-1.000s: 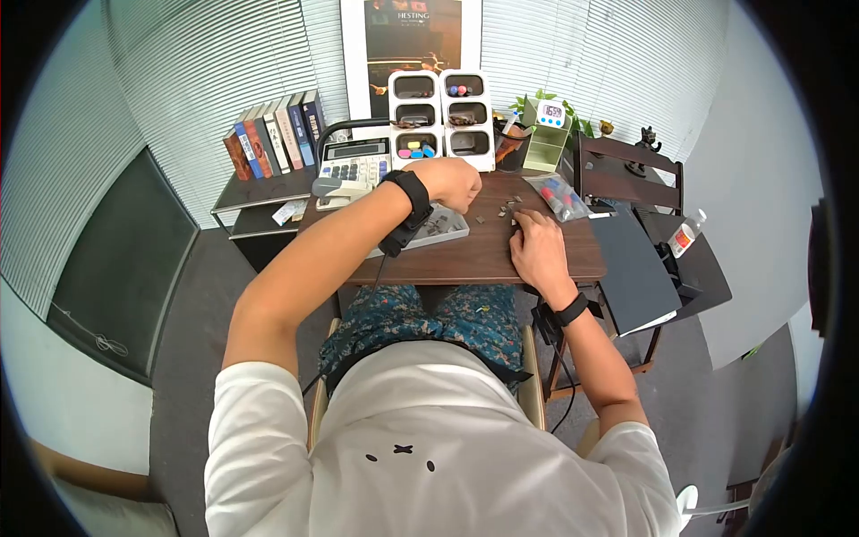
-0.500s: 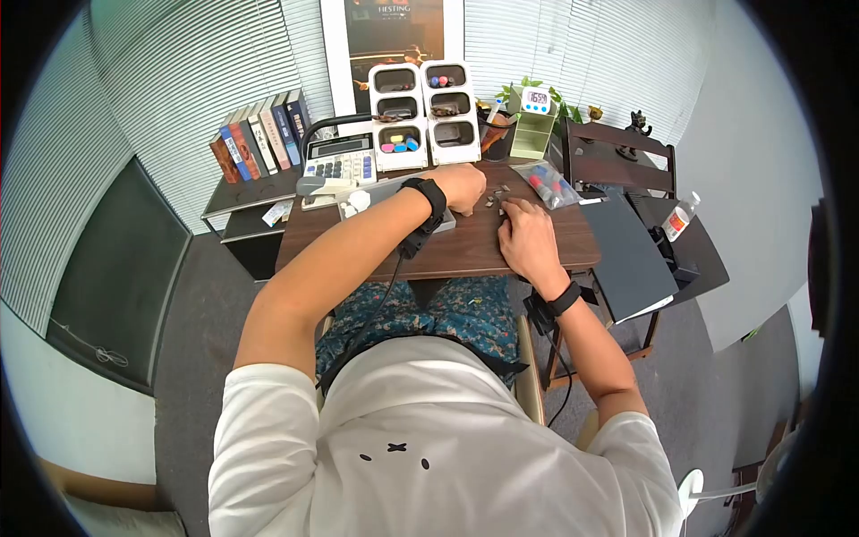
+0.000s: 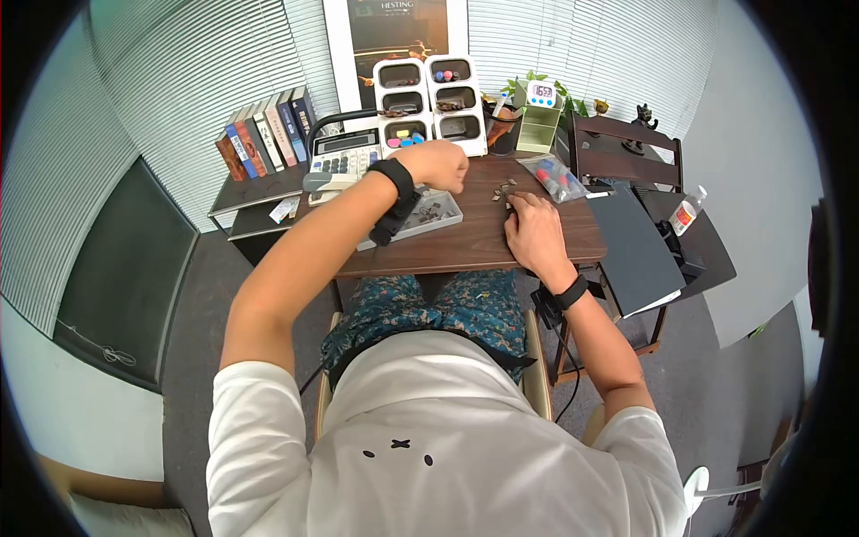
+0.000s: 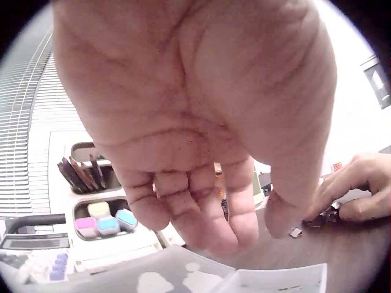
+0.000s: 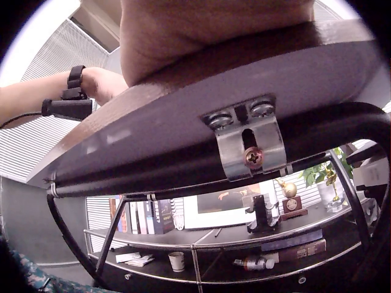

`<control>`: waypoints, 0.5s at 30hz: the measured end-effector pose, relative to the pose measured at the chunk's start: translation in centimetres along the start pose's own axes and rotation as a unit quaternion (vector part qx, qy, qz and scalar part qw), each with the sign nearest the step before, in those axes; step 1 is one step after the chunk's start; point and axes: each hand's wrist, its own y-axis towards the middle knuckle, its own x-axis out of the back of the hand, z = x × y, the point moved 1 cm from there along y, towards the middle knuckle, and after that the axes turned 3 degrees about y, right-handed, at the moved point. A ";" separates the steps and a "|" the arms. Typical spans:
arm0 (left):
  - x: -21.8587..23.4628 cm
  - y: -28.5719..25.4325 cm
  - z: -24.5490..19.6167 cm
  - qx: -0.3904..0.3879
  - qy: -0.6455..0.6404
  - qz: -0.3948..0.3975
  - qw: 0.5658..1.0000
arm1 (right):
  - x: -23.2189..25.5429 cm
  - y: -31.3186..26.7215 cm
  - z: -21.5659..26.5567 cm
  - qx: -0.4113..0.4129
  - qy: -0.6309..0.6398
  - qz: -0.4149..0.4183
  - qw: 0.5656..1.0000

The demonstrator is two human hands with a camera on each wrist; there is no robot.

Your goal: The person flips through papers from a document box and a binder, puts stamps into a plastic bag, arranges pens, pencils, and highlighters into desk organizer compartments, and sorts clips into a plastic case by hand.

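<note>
My left hand (image 3: 436, 165) hovers over the far right end of a shallow light-grey tray (image 3: 429, 231), which holds several small metallic pieces (image 3: 433, 211). The left wrist view shows its fingers (image 4: 211, 235) loosely bent, the thumb apart, nothing between them. My right hand (image 3: 537, 231) rests on the brown table (image 3: 474, 251), fingertips at a small group of silvery and dark pieces (image 3: 503, 188). In the left wrist view, dark pieces (image 4: 330, 215) sit between its fingertips and thumb; I cannot tell whether they are pinched. The right wrist view mostly shows the table's underside.
White compartment organizers (image 3: 431, 106) with erasers and pencils stand at the back, beside a calculator (image 3: 347, 154). A clear bag (image 3: 555, 179) of coloured items lies right of the pieces. Behind it are a pen holder (image 3: 501, 130) and a green clock stand (image 3: 539, 130). A dark folder (image 3: 635, 246) lies further right.
My left hand moved right toward the pieces, then back left over the tray, uncovering more of the tray. The right hand stays beside the pieces. The head view shifted slightly.
</note>
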 end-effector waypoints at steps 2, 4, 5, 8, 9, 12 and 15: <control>-1.6 1.9 -0.9 -0.077 0.001 -0.115 0.990 | 0.2 0.0 0.2 -0.006 0.004 0.005 1.000; -2.2 2.9 -3.2 -0.068 0.014 -0.117 0.991 | 0.3 0.1 0.2 -0.011 0.006 0.010 1.000; -3.0 4.1 -3.5 -0.063 0.024 -0.118 0.991 | 0.1 0.1 0.1 -0.007 0.005 0.004 1.000; -4.2 6.0 -4.5 -0.037 0.047 -0.110 0.992 | 0.3 0.2 0.2 -0.007 0.003 0.009 1.000; -4.3 6.4 -4.8 -0.017 0.062 -0.104 0.992 | 0.3 0.2 0.2 -0.011 0.002 0.019 1.000; -5.3 7.9 -4.2 -0.011 0.046 -0.113 0.992 | -0.1 0.0 -0.3 0.019 0.008 -0.012 1.000; -5.2 7.3 -4.2 -0.037 0.055 -0.125 0.990 | 0.3 0.1 0.2 0.000 0.010 0.004 1.000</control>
